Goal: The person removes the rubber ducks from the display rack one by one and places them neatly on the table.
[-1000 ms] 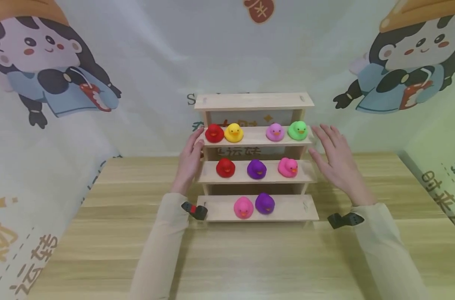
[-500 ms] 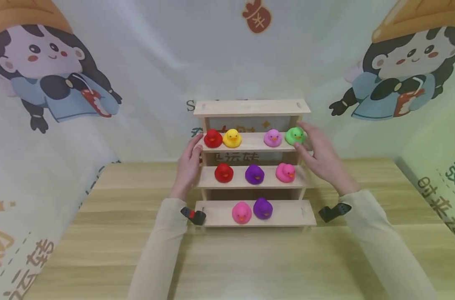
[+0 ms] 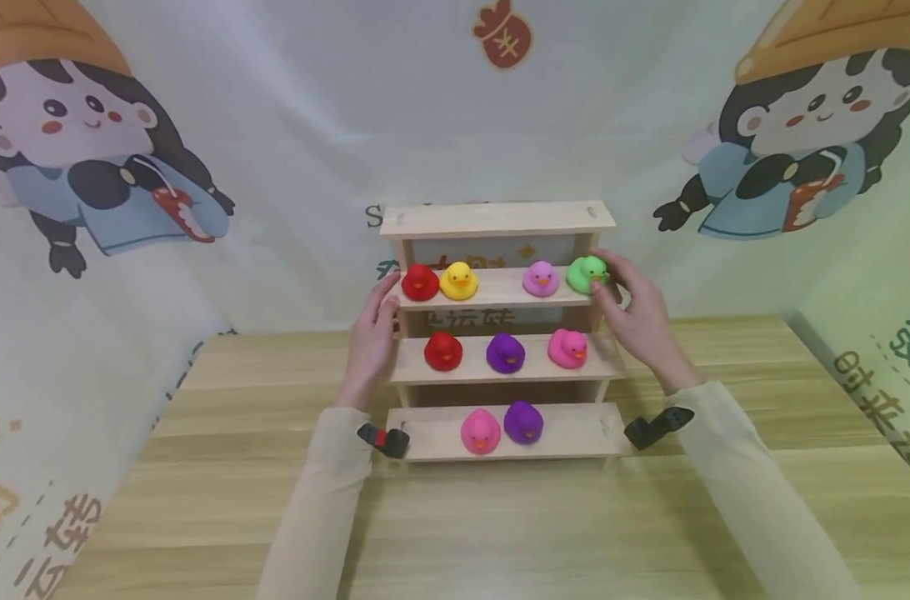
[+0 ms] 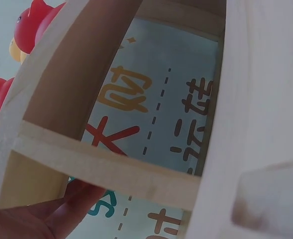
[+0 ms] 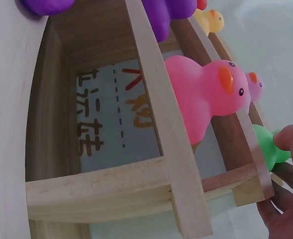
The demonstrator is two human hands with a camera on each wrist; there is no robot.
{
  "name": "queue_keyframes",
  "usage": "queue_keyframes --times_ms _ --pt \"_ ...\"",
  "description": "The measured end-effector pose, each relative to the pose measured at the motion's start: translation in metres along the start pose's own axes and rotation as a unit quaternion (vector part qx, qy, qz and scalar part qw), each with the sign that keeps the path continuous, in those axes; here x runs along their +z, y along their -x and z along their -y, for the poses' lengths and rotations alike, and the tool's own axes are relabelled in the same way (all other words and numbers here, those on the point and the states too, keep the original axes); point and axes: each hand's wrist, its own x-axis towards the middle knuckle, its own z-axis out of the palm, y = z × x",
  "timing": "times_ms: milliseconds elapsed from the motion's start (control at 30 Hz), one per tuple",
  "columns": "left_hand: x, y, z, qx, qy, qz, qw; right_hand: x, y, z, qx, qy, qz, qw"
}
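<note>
A stepped wooden display rack (image 3: pixel 500 218) stands on the table, with rubber ducks on three of its tiers. At the rack's left side, my left hand (image 3: pixel 372 333) holds the upright near the second tier from the top, fingers reaching behind a wooden bar in the left wrist view. Across from it, my right hand (image 3: pixel 635 317) pinches the green duck (image 3: pixel 586 273) at that tier's right end, thumb in front and fingers at its far side. Sharing this tier are a red duck (image 3: pixel 420 283), a yellow duck (image 3: pixel 458 282) and a lilac duck (image 3: pixel 541 279).
One tier down sit a red duck (image 3: pixel 443 352), a purple duck (image 3: pixel 505 354) and a pink duck (image 3: pixel 567 348). The lowest tier bears another pink duck (image 3: pixel 481 431) and purple duck (image 3: pixel 523 422). A printed cloth (image 3: pixel 305 167) hangs behind the wood-grain table (image 3: pixel 500 533).
My right hand has moved left from beside the rack onto the green duck and closed its fingers on it. The left hand stays at the rack's side. The head view has shifted slightly.
</note>
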Motion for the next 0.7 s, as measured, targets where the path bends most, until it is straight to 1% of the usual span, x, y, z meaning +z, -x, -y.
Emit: queue_keyframes --times_ms 233,433,600,700 --pt "0.001 0.0 0.0 0.006 -0.001 0.001 1.0 -0.004 0.006 0.004 0.006 -0.011 -0.031 0.9994" --pt "0.0 -0.001 0.0 0.007 -0.006 -0.002 1.0 -0.01 0.009 0.009 0.002 0.006 -0.053 0.9986" --pt "-0.001 -0.002 0.0 0.002 -0.015 -0.002 0.9999 -0.016 0.015 0.006 -0.004 0.016 -0.071 0.9973" --pt "-0.001 -0.002 0.0 0.001 -0.01 -0.001 0.9999 -0.019 0.02 0.002 -0.003 0.012 -0.08 0.9967"
